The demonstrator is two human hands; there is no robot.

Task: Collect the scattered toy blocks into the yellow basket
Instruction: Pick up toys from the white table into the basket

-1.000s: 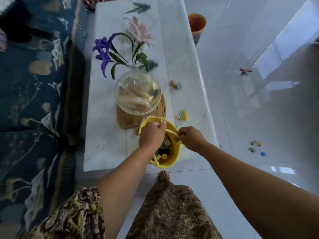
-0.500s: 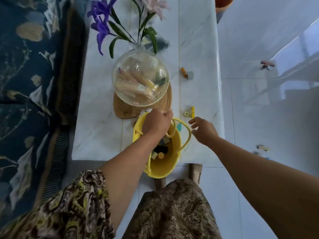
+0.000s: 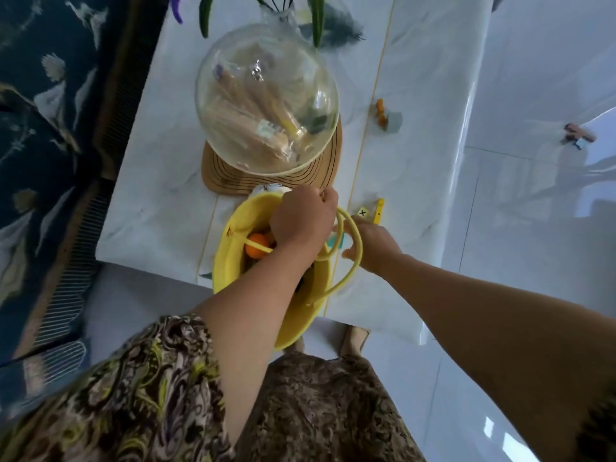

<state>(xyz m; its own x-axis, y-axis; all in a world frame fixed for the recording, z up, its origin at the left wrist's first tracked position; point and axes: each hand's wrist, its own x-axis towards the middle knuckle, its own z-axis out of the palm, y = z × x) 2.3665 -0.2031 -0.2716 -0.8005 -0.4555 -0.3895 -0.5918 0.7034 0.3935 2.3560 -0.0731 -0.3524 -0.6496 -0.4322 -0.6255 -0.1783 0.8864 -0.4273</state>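
Observation:
The yellow basket (image 3: pixel 230 261) hangs tilted at the near edge of the white marble table (image 3: pixel 156 201), with an orange ball (image 3: pixel 257 245) and dark blocks inside. My left hand (image 3: pixel 301 221) is shut on its rim and one handle. My right hand (image 3: pixel 375 246) is just right of the basket, behind the loose handle loop. Its fingers are spread beside a teal block (image 3: pixel 335 243). A yellow stick block (image 3: pixel 379 211) and a small yellow cube marked with an x (image 3: pixel 362 212) lie just beyond that hand. Farther back sit an orange block (image 3: pixel 381 111) and a grey block (image 3: pixel 395 121).
A round glass vase (image 3: pixel 266 95) with flowers stands on a wooden mat (image 3: pixel 223 178) right behind the basket. More blocks (image 3: pixel 576 137) lie on the glossy tiled floor at right. A dark floral sofa (image 3: pixel 50 128) runs along the table's left side.
My right hand let go of the basket handle, reached out over the table and now sits by the teal block. The view has closed in on the table and the basket has tilted.

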